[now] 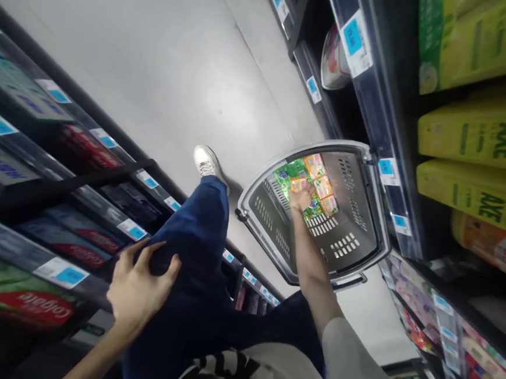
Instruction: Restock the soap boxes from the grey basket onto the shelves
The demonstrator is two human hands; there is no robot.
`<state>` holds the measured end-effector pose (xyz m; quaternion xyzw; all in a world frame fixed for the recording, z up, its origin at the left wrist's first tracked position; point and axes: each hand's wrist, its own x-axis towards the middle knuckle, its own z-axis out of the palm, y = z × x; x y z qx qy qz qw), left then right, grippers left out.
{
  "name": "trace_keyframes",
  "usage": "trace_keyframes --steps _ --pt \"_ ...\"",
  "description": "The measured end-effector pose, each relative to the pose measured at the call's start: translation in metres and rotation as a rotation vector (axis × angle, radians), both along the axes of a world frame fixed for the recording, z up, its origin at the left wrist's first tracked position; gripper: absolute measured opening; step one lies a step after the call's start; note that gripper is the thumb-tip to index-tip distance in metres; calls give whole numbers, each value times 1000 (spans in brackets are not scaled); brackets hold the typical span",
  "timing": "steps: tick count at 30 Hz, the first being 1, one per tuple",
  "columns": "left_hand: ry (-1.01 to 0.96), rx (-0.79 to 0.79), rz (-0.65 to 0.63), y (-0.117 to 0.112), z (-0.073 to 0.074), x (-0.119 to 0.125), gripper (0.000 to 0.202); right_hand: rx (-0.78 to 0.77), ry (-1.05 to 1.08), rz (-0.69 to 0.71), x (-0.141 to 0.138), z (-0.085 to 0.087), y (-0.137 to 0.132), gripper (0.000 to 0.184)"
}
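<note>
Reaches spread right hand (302,198) to orange-green packs (324,187), laid flat in basket (346,205) likely for stable support; holds empty left hand (140,288) loosely spread near shelf (12,245).

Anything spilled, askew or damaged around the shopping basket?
Nothing stands out: the orange-and-green packs lie inside the shopping basket, at the right hand, and I see no spill or damage.

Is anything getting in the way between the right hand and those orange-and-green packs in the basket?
Nothing visible is. The right hand is already inside the open-topped basket, over the orange-and-green packs and apparently touching them; the forearm passes over the basket's near rim.
</note>
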<state>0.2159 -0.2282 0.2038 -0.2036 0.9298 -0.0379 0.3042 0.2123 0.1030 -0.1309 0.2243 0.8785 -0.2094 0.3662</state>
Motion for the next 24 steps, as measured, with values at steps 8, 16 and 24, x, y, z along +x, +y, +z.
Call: trace_keyframes --steps 8,16,24 --pt "-14 8 46 13 2 -4 44 180 132 -4 -78 -6 53 50" --pt "-15 -20 17 9 3 -11 43 189 165 54 -80 -23 51 65" --pt "5 -29 -28 8 2 -10 44 -5 137 114 -84 -27 42 29"
